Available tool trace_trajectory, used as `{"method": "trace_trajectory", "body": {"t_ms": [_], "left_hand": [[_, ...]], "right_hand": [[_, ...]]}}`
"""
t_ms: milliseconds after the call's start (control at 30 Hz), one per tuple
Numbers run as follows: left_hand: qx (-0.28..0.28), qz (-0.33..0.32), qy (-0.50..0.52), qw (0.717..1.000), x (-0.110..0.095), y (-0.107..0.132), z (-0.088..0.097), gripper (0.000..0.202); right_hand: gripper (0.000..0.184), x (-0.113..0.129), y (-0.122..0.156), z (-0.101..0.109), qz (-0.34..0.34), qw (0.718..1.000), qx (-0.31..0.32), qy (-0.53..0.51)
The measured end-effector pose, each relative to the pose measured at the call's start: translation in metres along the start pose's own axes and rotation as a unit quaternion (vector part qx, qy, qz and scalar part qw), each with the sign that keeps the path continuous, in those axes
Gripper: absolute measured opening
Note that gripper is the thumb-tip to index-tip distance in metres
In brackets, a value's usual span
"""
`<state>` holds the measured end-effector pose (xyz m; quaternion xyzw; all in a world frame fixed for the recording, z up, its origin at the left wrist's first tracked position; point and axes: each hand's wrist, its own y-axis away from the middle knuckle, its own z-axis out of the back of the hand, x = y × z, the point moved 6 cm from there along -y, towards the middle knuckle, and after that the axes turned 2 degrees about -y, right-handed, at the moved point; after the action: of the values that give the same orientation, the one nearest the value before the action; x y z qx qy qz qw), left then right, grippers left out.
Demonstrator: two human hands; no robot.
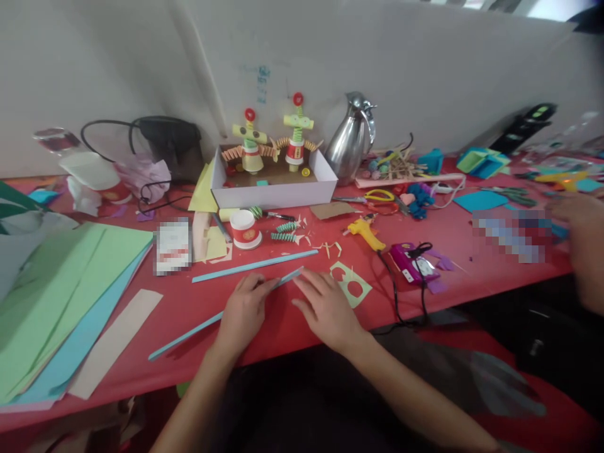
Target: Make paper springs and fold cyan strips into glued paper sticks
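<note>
A long light-blue paper strip lies diagonally on the red table near its front edge. My left hand rests on the strip's middle, fingers curled and pinching it. My right hand lies flat beside the strip's upper end, its fingertips touching that end. A second blue strip lies just beyond my hands. A pale green paper piece with two round holes sits right of my right hand.
Green and blue paper sheets are stacked at left. A white box holds two paper-cup figures. A red-and-white cup, yellow glue gun, scissors and steel jug stand behind. Another person's hand is at the right edge.
</note>
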<state>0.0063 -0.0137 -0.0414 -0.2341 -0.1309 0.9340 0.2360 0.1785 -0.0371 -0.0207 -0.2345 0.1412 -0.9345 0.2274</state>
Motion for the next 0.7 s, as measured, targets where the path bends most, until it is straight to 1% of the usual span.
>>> {"method": "trace_trajectory", "body": {"t_ms": [100, 167, 233, 300, 400, 500, 700], "left_hand": [[0.009, 0.007, -0.006, 1.000, 0.000, 0.000, -0.001, 0.048], [0.010, 0.008, -0.007, 1.000, 0.001, 0.000, -0.001, 0.049], [0.008, 0.007, -0.006, 1.000, 0.001, 0.000, -0.001, 0.049], [0.004, 0.003, -0.006, 1.000, 0.000, 0.001, -0.002, 0.048], [0.006, 0.001, -0.008, 1.000, 0.000, 0.001, -0.003, 0.047], [0.011, 0.004, -0.012, 1.000, -0.001, 0.001, -0.003, 0.049], [0.054, -0.013, -0.072, 0.996, -0.007, 0.000, -0.006, 0.063]], "right_hand": [[0.037, -0.020, 0.000, 0.022, -0.040, 0.997, -0.061, 0.015], [0.035, -0.030, -0.008, 0.027, -0.038, 0.998, -0.057, 0.006], [0.036, -0.035, -0.022, 0.021, -0.004, 0.999, -0.019, -0.025], [0.036, -0.038, -0.035, 0.010, 0.035, 0.998, 0.020, -0.053], [0.034, -0.040, -0.047, -0.005, 0.086, 0.993, 0.059, -0.062], [0.035, -0.042, -0.047, -0.011, 0.121, 0.989, 0.078, -0.037], [0.041, -0.048, -0.037, -0.011, 0.135, 0.984, 0.105, 0.052]]}}
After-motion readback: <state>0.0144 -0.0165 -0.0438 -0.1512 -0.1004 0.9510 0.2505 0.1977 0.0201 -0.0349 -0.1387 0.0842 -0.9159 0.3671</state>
